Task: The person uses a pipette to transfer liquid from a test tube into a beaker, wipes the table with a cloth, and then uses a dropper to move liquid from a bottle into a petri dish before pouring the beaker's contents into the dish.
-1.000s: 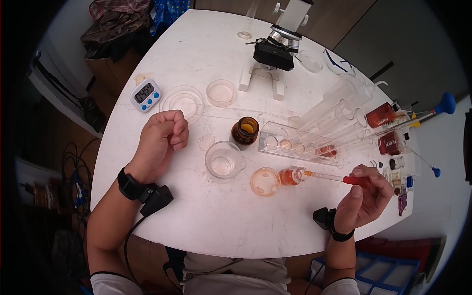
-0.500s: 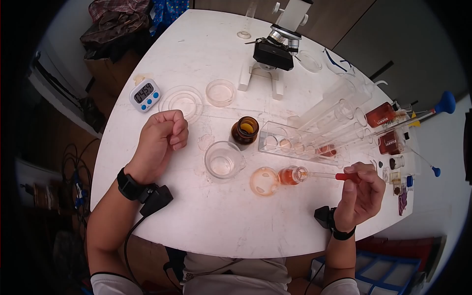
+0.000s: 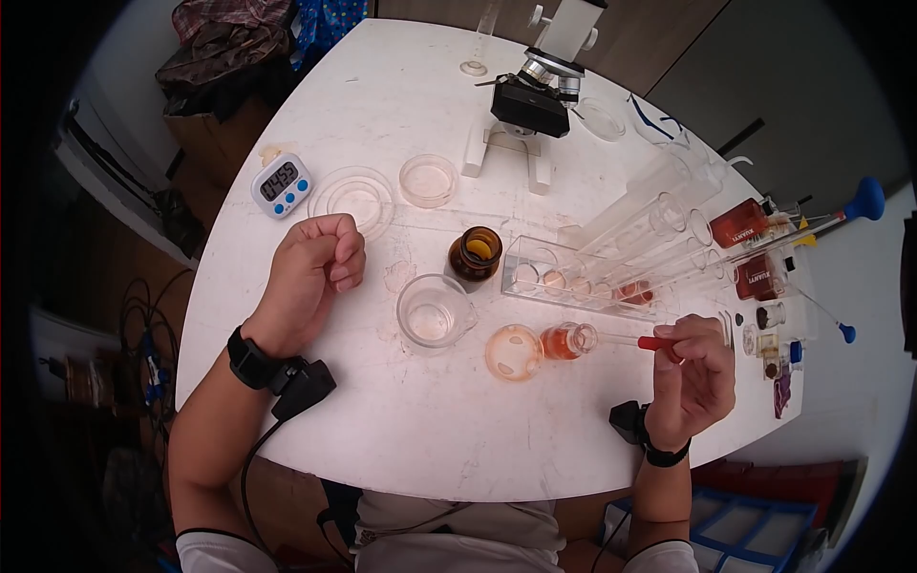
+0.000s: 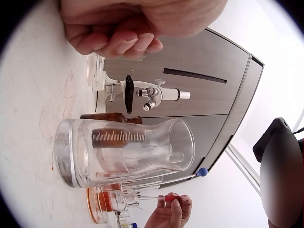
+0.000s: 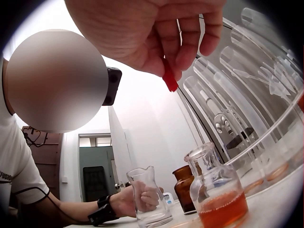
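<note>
My right hand (image 3: 702,377) pinches the red rubber bulb (image 3: 655,345) of a glass dropper, also seen in the left wrist view. The dropper's slim tube (image 4: 149,198) runs down into the mouth of a clear glass bottle (image 5: 216,185) with orange liquid in its bottom. Left of that bottle is a shallow round dish (image 3: 490,363) with orange stains. My left hand (image 3: 315,267) rests idle on the table, fingers loosely curled, holding nothing. Between the hands stand a clear beaker (image 3: 432,313) and an uncapped brown glass bottle (image 3: 475,256).
A clear rack (image 3: 535,294) of tall tubes stands behind the orange bottle. Farther back is a microscope (image 3: 535,105). A white timer (image 3: 282,185) and clear dishes (image 3: 430,181) lie beyond my left hand. Small bottles (image 3: 759,277) crowd the right edge.
My right hand has moved left with the dropper, whose tube now sits deeper in the bottle. The orange liquid seen earlier in the tube no longer shows. My left hand stays put.
</note>
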Tool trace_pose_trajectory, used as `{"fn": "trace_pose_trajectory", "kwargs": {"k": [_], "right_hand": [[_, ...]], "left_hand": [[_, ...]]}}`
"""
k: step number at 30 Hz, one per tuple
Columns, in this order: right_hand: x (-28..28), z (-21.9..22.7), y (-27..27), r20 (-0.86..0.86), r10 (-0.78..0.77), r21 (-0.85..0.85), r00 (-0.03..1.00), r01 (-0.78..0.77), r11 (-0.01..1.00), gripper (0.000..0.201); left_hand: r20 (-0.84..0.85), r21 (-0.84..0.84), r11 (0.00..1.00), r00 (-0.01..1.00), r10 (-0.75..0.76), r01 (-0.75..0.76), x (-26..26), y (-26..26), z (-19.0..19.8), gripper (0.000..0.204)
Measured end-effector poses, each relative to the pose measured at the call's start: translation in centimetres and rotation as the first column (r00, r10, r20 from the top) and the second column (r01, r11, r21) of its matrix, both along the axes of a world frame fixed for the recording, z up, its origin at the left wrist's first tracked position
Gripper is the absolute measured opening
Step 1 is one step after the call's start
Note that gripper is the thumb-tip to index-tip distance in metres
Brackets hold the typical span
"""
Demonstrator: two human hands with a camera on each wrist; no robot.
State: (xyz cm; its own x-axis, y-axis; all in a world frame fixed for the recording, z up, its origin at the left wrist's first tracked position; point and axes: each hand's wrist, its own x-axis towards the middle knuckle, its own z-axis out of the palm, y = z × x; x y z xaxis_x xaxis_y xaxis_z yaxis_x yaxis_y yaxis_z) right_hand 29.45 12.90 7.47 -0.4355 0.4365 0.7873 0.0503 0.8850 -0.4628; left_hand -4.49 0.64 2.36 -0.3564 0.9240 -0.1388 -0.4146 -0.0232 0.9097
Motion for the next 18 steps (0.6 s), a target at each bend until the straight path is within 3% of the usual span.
{"fn": "trace_pose_trajectory", "kwargs": {"k": [5, 11, 18], "right_hand": [[0.17, -0.05, -0.06, 0.019, -0.012, 0.029, 1.000, 0.011, 1.000, 0.019], [0.51, -0.48, -0.36, -0.104, -0.016, -0.029, 0.994, 0.013, 0.999, 0.027], [0.09, -0.53, -0.94, -0.089, 0.091, 0.005, 0.992, -0.091, 0.996, 0.035]], "left_hand": [[-0.008, -0.001, 1.000, 1.000, -0.009, 0.009, -0.10, 0.01, -0.13, 0.021], [-0.009, 0.007, 1.000, 1.000, -0.013, 0.013, -0.15, 0.00, -0.13, 0.021], [-0.025, -0.007, 1.000, 0.999, 0.022, -0.022, 0.25, 0.04, 0.28, 0.012]]}}
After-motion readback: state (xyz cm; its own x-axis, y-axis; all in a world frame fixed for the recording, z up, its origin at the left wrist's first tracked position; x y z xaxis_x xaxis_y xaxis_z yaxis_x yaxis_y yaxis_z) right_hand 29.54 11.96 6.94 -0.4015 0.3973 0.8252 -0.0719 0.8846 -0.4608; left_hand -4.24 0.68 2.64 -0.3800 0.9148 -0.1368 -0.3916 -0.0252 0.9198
